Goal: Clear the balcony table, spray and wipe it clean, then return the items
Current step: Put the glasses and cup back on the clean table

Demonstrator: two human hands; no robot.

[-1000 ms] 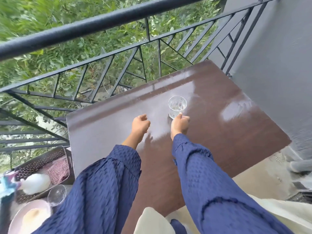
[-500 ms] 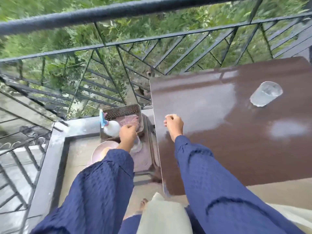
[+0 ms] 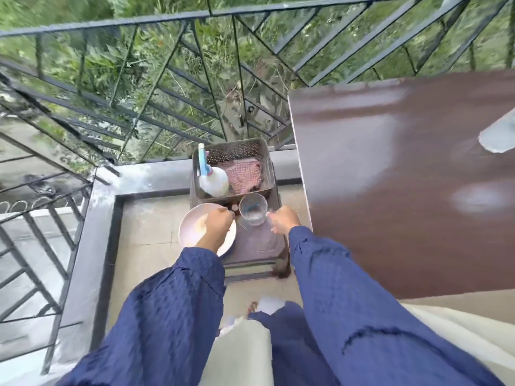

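The wet brown table (image 3: 390,232) fills the right side, with one clear glass (image 3: 498,136) at the frame's right edge. To its left a low brown stool (image 3: 259,246) carries a pink plate (image 3: 189,232) and a second clear glass (image 3: 253,208). My left hand (image 3: 217,222) lies curled over the plate's upper right rim and seems to grip it. My right hand (image 3: 282,220) is just right of the stool's glass with its fingertips at the glass wall. Motion blur hides whether it grips.
A grey perforated basket (image 3: 268,174) at the stool's far end holds a white spray bottle (image 3: 213,179) with a blue trigger and a pink checked cloth (image 3: 245,174). A black railing (image 3: 167,87) runs behind, and a concrete ledge (image 3: 97,218) borders the floor on the left.
My view swung left from the table to the stool. My right hand left the table edge and came down beside the stool's glass. My left hand stayed by the plate.
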